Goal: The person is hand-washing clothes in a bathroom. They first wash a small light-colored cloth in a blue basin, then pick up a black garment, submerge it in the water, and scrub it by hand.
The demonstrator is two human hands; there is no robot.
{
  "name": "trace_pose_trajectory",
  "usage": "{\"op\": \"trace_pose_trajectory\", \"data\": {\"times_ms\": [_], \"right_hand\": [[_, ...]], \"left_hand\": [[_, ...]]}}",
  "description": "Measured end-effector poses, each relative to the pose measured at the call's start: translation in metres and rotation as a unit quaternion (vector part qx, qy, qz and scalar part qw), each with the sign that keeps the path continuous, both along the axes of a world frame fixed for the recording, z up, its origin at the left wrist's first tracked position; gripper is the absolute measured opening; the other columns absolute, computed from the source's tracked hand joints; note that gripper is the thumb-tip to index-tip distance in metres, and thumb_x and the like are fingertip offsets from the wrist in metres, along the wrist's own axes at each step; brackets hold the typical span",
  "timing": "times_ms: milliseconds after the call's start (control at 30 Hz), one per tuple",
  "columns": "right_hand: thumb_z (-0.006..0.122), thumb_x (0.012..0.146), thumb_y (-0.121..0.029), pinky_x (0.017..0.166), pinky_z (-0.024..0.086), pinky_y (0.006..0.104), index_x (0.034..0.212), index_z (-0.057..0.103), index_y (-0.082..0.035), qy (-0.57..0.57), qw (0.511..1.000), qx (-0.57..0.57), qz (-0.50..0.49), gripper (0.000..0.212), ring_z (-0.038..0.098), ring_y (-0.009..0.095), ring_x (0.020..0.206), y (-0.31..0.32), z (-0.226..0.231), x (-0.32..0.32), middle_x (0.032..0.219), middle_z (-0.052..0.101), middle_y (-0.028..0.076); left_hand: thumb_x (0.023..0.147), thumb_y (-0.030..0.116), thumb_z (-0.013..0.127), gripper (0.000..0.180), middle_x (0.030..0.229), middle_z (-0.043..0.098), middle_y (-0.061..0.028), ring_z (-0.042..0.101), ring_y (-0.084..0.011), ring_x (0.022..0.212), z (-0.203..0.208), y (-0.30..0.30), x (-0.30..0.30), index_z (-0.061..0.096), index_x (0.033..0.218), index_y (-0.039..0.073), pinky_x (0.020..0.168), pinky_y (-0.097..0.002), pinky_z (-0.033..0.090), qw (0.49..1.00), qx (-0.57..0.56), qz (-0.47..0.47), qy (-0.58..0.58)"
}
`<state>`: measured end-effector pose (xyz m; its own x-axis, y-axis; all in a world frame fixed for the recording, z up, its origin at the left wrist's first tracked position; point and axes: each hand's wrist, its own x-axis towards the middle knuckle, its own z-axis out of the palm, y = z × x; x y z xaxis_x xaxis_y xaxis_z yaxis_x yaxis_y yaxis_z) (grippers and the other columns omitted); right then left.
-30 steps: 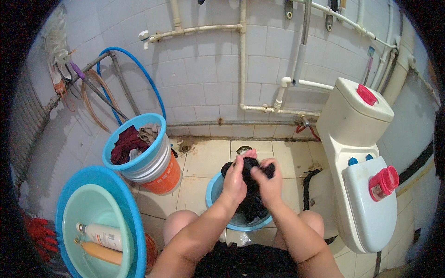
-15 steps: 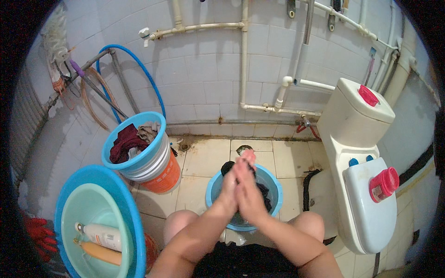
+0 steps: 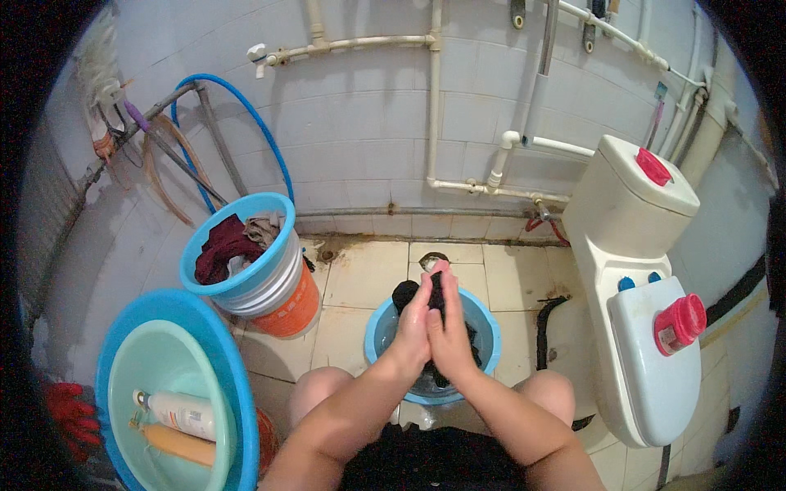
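Note:
My left hand (image 3: pixel 414 326) and my right hand (image 3: pixel 451 337) are pressed toward each other, palms facing, with a black cloth (image 3: pixel 436 290) squeezed between them. A dark end of fabric (image 3: pixel 403 295) sticks out past the left hand's outer side. What kind of garment it is, I cannot make out. Both hands are over a small light-blue basin (image 3: pixel 492 348) on the floor between my knees. More black fabric (image 3: pixel 474 348) lies in the basin with some water, partly hidden by my hands and wrists.
Left, a blue basin (image 3: pixel 282 237) of clothes tops a white-and-orange bucket (image 3: pixel 288 309). Nearer, a pale green basin (image 3: pixel 123 368) holding two bottles sits inside a larger blue basin (image 3: pixel 237 360). A toilet (image 3: pixel 655 368) with a red jar (image 3: pixel 679 324) on its lid stands right.
My hands have shifted from stacked flat together to slightly apart at the fingers, showing more of the black cloth between them. The view has moved very slightly.

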<state>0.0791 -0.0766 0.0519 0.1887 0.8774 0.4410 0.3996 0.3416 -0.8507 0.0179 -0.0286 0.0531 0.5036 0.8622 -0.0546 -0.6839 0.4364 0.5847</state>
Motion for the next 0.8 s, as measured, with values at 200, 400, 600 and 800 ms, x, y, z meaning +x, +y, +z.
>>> {"op": "trace_pose_trajectory", "data": {"times_ms": [200, 400, 600, 800], "right_hand": [[0.059, 0.083, -0.016, 0.101, 0.032, 0.0353, 0.140, 0.018, -0.004, 0.114, 0.993, -0.005, -0.030, 0.071, 0.037, 0.029, 0.126, 0.001, -0.008, 0.007, 0.140, 0.031, 0.019], [0.068, 0.077, -0.016, 0.098, 0.036, 0.0330, 0.136, 0.028, -0.001, 0.224, 0.972, -0.040, -0.061, 0.073, 0.046, 0.022, 0.116, 0.008, -0.011, 0.012, 0.128, 0.046, 0.016], [0.064, 0.077, -0.008, 0.096, 0.037, 0.0307, 0.130, 0.038, 0.000, 0.341, 0.937, -0.062, -0.046, 0.060, 0.048, 0.020, 0.112, 0.005, 0.000, 0.015, 0.124, 0.049, 0.013], [0.064, 0.078, -0.006, 0.092, 0.040, 0.0295, 0.129, 0.040, -0.001, 0.431, 0.899, -0.063, -0.049, 0.056, 0.051, 0.018, 0.106, 0.004, -0.004, 0.018, 0.119, 0.052, 0.011]], "left_hand": [[0.093, 0.045, 0.040, 0.046, 0.120, 0.053, -0.0051, 0.048, -0.0214, 0.111, 0.006, -0.004, 0.004, 0.049, 0.123, 0.011, 0.097, -0.0337, 0.036, 0.996, -0.048, -0.022, -0.076], [0.098, 0.028, 0.030, 0.043, 0.131, 0.044, -0.0051, 0.040, -0.0181, 0.121, -0.003, -0.001, 0.004, 0.040, 0.131, 0.004, 0.104, -0.0309, 0.029, 0.992, -0.022, -0.070, -0.103], [0.097, 0.037, 0.025, 0.052, 0.142, 0.030, -0.0097, 0.030, -0.0223, 0.130, -0.001, 0.002, 0.001, 0.031, 0.136, 0.004, 0.108, -0.0372, 0.022, 0.993, 0.043, -0.053, -0.093], [0.096, 0.042, 0.025, 0.057, 0.143, 0.027, -0.0100, 0.021, -0.0225, 0.133, 0.005, -0.002, 0.002, 0.029, 0.137, 0.002, 0.110, -0.0379, 0.016, 0.991, 0.025, -0.065, -0.114]]}}
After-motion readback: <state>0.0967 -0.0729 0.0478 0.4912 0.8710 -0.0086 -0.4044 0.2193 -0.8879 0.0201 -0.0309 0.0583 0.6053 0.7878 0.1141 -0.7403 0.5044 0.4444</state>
